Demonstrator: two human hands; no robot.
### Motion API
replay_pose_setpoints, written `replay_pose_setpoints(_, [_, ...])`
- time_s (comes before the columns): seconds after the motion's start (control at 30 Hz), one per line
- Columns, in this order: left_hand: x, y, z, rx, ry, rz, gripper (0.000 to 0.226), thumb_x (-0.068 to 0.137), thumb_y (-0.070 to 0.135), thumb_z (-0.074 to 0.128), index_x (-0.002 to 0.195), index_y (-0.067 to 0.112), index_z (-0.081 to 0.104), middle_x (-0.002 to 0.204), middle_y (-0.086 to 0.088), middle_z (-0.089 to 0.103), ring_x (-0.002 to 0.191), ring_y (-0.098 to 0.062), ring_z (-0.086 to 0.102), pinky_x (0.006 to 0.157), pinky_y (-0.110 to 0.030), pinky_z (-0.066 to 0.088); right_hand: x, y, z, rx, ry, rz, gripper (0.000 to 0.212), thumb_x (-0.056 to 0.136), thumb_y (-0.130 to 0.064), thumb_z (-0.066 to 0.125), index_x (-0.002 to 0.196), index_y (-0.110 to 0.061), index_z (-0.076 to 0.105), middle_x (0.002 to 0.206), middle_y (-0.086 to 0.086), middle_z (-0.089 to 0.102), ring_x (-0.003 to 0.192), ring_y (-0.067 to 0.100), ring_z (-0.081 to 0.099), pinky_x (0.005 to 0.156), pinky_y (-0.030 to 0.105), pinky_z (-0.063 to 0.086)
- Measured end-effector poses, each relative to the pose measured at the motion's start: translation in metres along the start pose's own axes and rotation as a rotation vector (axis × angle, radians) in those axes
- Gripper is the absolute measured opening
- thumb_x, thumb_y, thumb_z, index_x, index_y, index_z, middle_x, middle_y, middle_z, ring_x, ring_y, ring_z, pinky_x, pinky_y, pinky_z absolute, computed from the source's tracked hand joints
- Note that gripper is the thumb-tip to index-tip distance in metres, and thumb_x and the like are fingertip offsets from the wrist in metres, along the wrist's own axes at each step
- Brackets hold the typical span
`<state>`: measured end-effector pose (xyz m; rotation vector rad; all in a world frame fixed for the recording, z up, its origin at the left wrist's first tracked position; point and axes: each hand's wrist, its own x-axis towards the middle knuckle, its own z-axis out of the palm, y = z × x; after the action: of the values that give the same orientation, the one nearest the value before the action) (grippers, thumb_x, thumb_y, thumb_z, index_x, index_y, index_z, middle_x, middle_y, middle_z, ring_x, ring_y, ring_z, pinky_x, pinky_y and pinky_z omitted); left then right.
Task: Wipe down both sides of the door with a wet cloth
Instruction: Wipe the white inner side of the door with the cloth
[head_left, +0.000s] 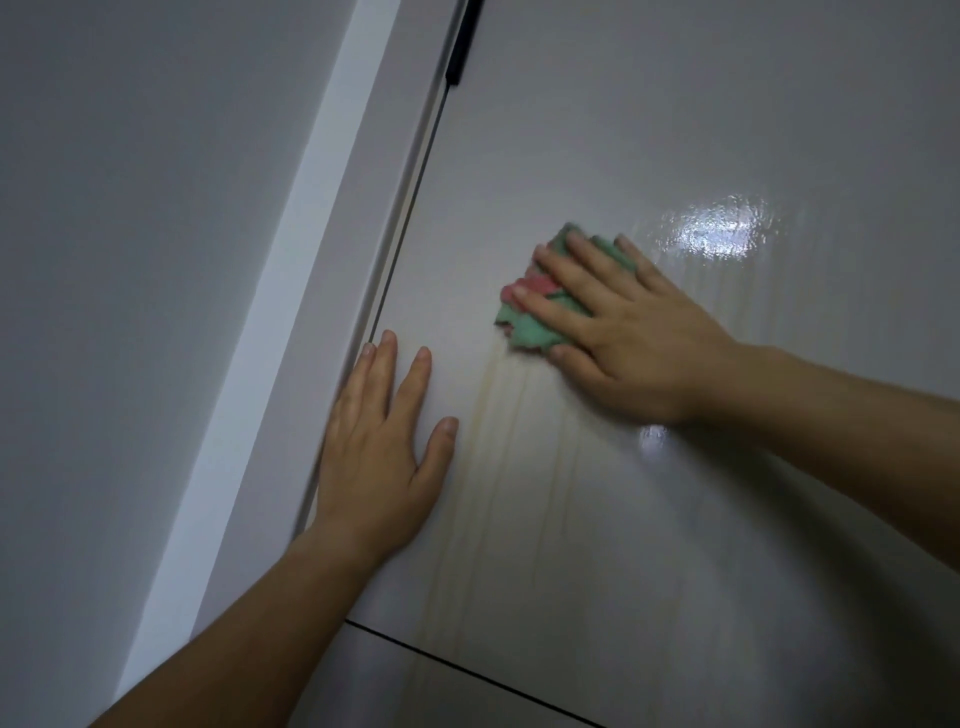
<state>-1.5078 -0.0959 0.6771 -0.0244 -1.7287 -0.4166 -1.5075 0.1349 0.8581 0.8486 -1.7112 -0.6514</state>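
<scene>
A pale grey door (675, 130) fills the right and middle of the view, its surface glossy and wet with thin streaks running down. My right hand (618, 332) lies flat on a bunched green and pink cloth (530, 312), pressing it against the door. My left hand (379, 447) rests flat on the door near its hinge-side edge, fingers spread, holding nothing.
The door frame (358, 218) and a white trim strip run diagonally left of the door, with plain grey wall (130, 260) beyond. A black hinge (462, 47) sits at the top of the gap. A dark groove (467, 670) crosses the door low down.
</scene>
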Motion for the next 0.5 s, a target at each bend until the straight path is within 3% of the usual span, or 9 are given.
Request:
replay_pose_setpoints(0.17, [-0.001, 0.014, 0.0, 0.049, -0.016, -0.057, 0.074, 0.101, 0.065, 0.016, 0.165, 0.033, 0.001, 0.175, -0.001, -0.01, 0.16, -0.017, -0.014, 0.127, -0.037, -0.007, 0.024, 0.056, -0.018, 0.078, 0.043, 0.371, 0.069, 0.096, -0.056, 0.013, 0.162, -0.039, 0.004, 0.172, 0.006, -0.003, 0.158, 0.028, -0.011, 0.126, 0.05, -0.011])
replay_pose_setpoints(0.37, [0.021, 0.047, 0.0, 0.019, -0.045, 0.163, 0.068, 0.105, 0.061, 0.012, 0.165, 0.029, 0.01, 0.175, -0.001, -0.002, 0.16, -0.017, -0.011, 0.13, -0.043, -0.008, -0.034, 0.0, 0.003, -0.006, -0.005, -0.005, 0.064, 0.101, -0.053, 0.019, 0.163, -0.036, 0.011, 0.171, 0.004, 0.004, 0.158, 0.028, -0.004, 0.128, 0.05, -0.002])
replay_pose_setpoints(0.43, [0.025, 0.051, 0.003, -0.014, -0.054, 0.151, 0.068, 0.104, 0.061, 0.01, 0.165, 0.032, 0.008, 0.175, 0.003, -0.004, 0.16, -0.013, -0.013, 0.129, -0.043, -0.01, -0.027, 0.024, -0.003, -0.014, -0.011, 0.036, 0.064, 0.101, -0.054, 0.017, 0.163, -0.038, 0.009, 0.172, 0.002, 0.002, 0.158, 0.026, -0.006, 0.128, 0.048, -0.004])
replay_pose_setpoints(0.5, [0.025, 0.048, 0.005, -0.016, -0.053, 0.146, 0.067, 0.104, 0.062, 0.01, 0.165, 0.034, 0.006, 0.175, 0.006, -0.007, 0.159, -0.012, -0.016, 0.129, -0.041, -0.012, -0.011, 0.062, -0.013, 0.016, 0.018, 0.236, 0.064, 0.1, -0.054, 0.016, 0.162, -0.04, 0.004, 0.172, 0.003, -0.001, 0.158, 0.025, -0.01, 0.127, 0.048, -0.008])
